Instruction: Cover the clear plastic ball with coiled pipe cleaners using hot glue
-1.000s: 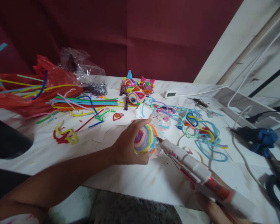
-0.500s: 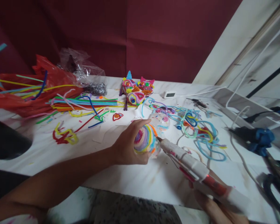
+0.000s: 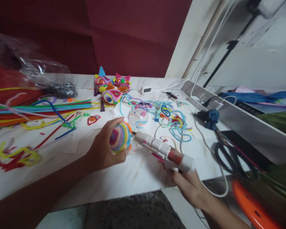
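Note:
My left hand (image 3: 107,144) is wrapped round a clear plastic ball (image 3: 120,138) whose side is covered in rings of coloured pipe cleaner, purple in the middle and orange outermost. In my right hand (image 3: 184,181) is a white glue gun (image 3: 162,148), gripped by its handle. Its nozzle points left and meets, or almost meets, the ball's edge by the orange ring. Just behind the ball lies another clear plastic piece (image 3: 138,118) with pink and blue bits on it. My left palm hides the ball's near left side.
Finished colourful ornaments (image 3: 111,96) stand at the back beside a small white digital meter (image 3: 146,90). Pipe cleaners (image 3: 47,108) lie at left, tangled ones (image 3: 171,116) at right. Black-handled scissors (image 3: 228,156) and a white cable (image 3: 211,149) lie on the right, near an orange object (image 3: 252,206).
The view has swung right, so the table things appear further left. Both hands keep their hold on the ball and the glue gun, with the nozzle still at the ball's edge.

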A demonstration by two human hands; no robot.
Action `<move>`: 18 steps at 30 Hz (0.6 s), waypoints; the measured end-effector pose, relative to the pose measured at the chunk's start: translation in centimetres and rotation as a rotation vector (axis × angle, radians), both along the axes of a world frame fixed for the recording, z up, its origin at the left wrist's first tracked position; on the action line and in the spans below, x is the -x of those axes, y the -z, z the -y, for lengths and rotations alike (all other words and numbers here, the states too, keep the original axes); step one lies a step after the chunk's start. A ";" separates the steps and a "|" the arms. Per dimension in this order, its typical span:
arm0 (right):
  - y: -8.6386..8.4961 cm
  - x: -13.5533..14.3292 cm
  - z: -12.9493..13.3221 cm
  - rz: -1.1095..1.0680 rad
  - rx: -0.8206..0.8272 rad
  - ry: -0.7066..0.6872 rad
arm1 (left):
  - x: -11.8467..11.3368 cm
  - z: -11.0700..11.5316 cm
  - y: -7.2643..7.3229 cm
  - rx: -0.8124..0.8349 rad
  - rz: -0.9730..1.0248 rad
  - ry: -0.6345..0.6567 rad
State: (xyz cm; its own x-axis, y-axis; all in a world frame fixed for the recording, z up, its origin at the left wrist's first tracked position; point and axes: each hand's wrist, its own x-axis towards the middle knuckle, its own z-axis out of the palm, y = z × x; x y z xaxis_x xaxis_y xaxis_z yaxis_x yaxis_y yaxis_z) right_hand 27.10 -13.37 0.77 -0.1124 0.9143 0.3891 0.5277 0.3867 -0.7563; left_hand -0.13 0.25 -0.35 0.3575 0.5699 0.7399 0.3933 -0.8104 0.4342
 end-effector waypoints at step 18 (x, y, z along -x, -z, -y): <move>0.2 0.1 -0.4 -0.281 0.234 0.025 | -0.5 0.3 -0.4 0.012 -0.069 -0.040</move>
State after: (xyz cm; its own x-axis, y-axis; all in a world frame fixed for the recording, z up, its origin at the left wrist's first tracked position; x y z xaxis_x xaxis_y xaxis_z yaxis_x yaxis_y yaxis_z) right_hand 27.03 -12.98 0.61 -0.0076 0.9833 0.1818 0.2939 0.1760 -0.9395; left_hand 0.37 -0.09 0.05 0.3845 0.5934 0.7071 0.4546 -0.7884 0.4145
